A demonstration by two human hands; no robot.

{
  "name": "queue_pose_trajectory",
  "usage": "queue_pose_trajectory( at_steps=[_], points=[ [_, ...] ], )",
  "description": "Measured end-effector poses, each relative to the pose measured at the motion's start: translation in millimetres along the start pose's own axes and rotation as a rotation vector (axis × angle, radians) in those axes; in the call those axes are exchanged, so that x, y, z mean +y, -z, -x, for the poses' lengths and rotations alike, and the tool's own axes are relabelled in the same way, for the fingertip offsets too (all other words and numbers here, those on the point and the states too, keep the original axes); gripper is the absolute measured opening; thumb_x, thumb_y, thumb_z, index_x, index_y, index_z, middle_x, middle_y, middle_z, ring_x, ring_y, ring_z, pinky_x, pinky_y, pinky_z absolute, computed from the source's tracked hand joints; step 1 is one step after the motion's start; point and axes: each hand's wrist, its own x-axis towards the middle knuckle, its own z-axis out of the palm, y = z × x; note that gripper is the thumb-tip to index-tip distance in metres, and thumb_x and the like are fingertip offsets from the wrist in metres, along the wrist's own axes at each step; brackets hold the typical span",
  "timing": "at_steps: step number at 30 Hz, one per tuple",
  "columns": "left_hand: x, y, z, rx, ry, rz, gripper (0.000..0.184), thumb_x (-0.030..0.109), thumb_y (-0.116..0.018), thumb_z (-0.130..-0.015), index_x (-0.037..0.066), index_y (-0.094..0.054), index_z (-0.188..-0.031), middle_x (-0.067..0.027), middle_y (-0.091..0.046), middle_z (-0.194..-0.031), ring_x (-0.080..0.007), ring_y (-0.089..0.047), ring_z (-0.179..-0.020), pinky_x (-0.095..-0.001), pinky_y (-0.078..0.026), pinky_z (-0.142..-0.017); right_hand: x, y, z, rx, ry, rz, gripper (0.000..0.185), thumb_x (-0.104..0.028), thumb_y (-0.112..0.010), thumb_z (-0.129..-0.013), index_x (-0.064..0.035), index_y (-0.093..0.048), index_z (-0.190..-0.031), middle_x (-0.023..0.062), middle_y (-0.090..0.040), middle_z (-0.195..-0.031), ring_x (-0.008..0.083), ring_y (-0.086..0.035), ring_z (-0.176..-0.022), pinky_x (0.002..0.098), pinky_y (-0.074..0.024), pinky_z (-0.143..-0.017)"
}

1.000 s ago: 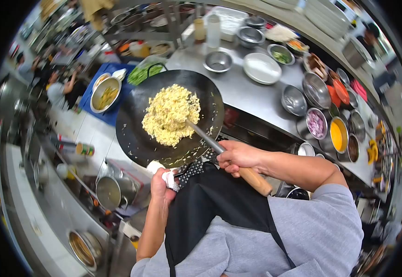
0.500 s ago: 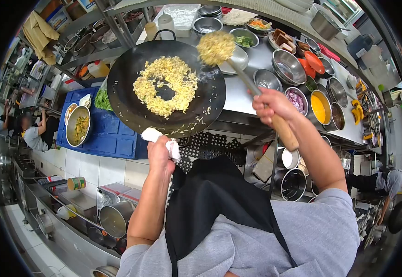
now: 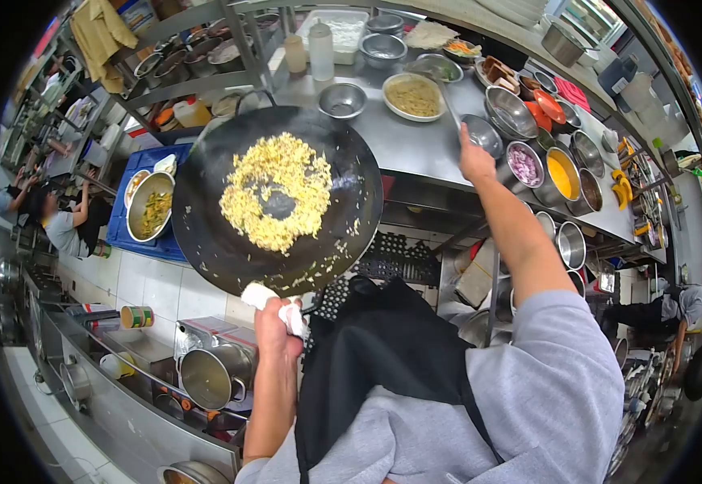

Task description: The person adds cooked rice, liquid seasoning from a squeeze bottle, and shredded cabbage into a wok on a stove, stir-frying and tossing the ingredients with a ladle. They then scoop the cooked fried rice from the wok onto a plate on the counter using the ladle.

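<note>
A black wok [image 3: 198, 234] with egg fried rice [image 3: 274, 194] spread in a ring is tilted toward me. My left hand [image 3: 274, 327] is closed on a folded white cloth [image 3: 261, 296] at the wok's near rim. Stretched out over the steel counter, my right hand [image 3: 477, 157] grips a ladle [image 3: 452, 103]; its metal shaft points away toward a white plate [image 3: 391, 107]. Fried rice [image 3: 415, 95] lies on that plate. The ladle's head is hard to make out beside the plate.
Steel bowls, chopped red onion [image 3: 524, 164] and yellow liquid [image 3: 561, 173] line the counter's right. Two squeeze bottles [image 3: 321, 52] and a small bowl [image 3: 342, 101] stand behind the wok. A bowl of vegetables [image 3: 151, 211] sits left on a blue surface. Other people [image 3: 68, 222] are further off.
The ladle of rice has swung away from me to the plate, which now shows rice on it. My right arm reaches further out. The wok has shifted left and nearer, still held by the cloth.
</note>
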Motion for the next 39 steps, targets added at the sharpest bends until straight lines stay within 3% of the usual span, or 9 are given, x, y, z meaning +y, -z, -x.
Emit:
queue_pose_trajectory(
  at_steps=[6,9,12,15,18,23,27,37,39],
  points=[
    [2.9,-50.8,-2.1,0.048,-0.026,0.048,0.003,0.012,-0.051,-0.085,0.01,-0.053,-0.083,-0.0059,-0.059,-0.069,-0.0182,-0.058,-0.056,-0.0331,-0.044,-0.044,55.2,96.3,110.4,0.008,0.408,-0.473,0.079,-0.006,-0.053,-0.088,-0.0226,-0.011,-0.153,0.0286,-0.064,-0.078,0.0462,-0.064,-0.077,0.0527,-0.0499,-0.069],
    [29.9,-100.7,58.5,0.068,0.056,0.17,0.004,0.012,-0.051,-0.086,0.012,-0.053,-0.084,-0.0028,-0.058,-0.068,-0.016,-0.057,-0.053,-0.0306,-0.046,-0.043,80.1,102.5,174.7,-0.244,0.779,-0.725,0.087,-0.006,-0.058,-0.084,-0.0272,-0.011,-0.153,0.0186,-0.024,-0.154,0.0441,-0.065,-0.093,0.0476,-0.0521,-0.09],
    [66.5,-158.3,107.7,0.125,0.006,0.286,0.009,0.014,-0.051,-0.091,0.015,-0.053,-0.082,0.0002,-0.055,-0.065,-0.0139,-0.054,-0.05,-0.0294,-0.044,-0.042,58.4,172.1,188.5,-0.813,0.707,-0.739,0.083,-0.008,-0.055,-0.085,-0.0244,-0.011,-0.154,0.0222,-0.046,-0.14,0.043,-0.059,-0.111,0.0442,-0.0461,-0.096],
    [102.7,-163.6,64.1,-0.149,0.035,0.431,0.017,0.018,-0.049,-0.096,0.015,-0.054,-0.081,0.0017,-0.055,-0.064,-0.0129,-0.055,-0.051,-0.028,-0.044,-0.041,16.8,184.8,160.5,-0.525,0.943,-0.907,0.08,-0.008,-0.054,-0.086,-0.0229,-0.014,-0.154,0.0257,-0.055,-0.128,0.0401,-0.061,-0.105,0.0415,-0.0467,-0.093],
    [121.2,-176.8,-6.6,-0.036,-0.019,0.384,0.017,0.023,-0.053,-0.094,0.015,-0.055,-0.079,-0.0017,-0.058,-0.063,-0.0158,-0.058,-0.05,-0.0301,-0.047,-0.042,-22.9,209.4,131.8,-0.542,0.813,-1.026,0.079,-0.008,-0.054,-0.086,-0.0207,-0.017,-0.154,0.0241,-0.051,-0.134,0.0348,-0.061,-0.106,0.0392,-0.0457,-0.093],
    [21.2,-163.9,158.7,0.215,-0.184,0.273,0.029,0.006,-0.053,-0.089,0.007,-0.053,-0.118,-0.0064,-0.06,-0.096,-0.0197,-0.061,-0.081,-0.0313,-0.05,-0.062,15.8,222.7,126.7,-0.568,0.685,-1.098,0.079,-0.003,-0.052,-0.087,-0.0249,-0.016,-0.154,0.0127,-0.058,-0.111,0.0213,-0.059,-0.073,0.0324,-0.0503,-0.069],
    [25.3,-109.6,146.6,0.018,0.126,0.395,0.003,0.011,-0.053,-0.086,0.013,-0.055,-0.085,-0.0031,-0.058,-0.07,-0.0186,-0.057,-0.056,-0.0329,-0.047,-0.047,37.3,215.2,149.4,-0.716,0.497,-1.282,0.082,-0.006,-0.053,-0.088,-0.0233,-0.009,-0.155,-0.0013,-0.045,-0.066,0.0067,-0.043,-0.044,0.0223,-0.0391,-0.04],
    [57.1,-180.8,14.1,-0.079,-0.095,0.395,0.007,0.015,-0.053,-0.093,0.013,-0.058,-0.088,-0.001,-0.06,-0.073,-0.014,-0.059,-0.059,-0.0307,-0.049,-0.051,-14.0,235.6,147.3,-0.826,0.506,-1.423,0.08,0.002,-0.05,-0.09,-0.0211,-0.009,-0.155,0.0031,-0.048,-0.077,0.0109,-0.048,-0.046,0.0265,-0.0451,-0.042],
    [38.0,-183.9,83.3,0.097,-0.081,0.42,0.009,0.008,-0.051,-0.09,0.015,-0.057,-0.091,0.0005,-0.06,-0.073,-0.0144,-0.058,-0.058,-0.0292,-0.05,-0.051,-4.1,250.9,159.6,-0.91,0.474,-1.406,0.082,0.003,-0.051,-0.088,-0.0205,-0.009,-0.155,0.0025,-0.048,-0.071,0.0102,-0.047,-0.044,0.0263,-0.0445,-0.041]
  ],
)
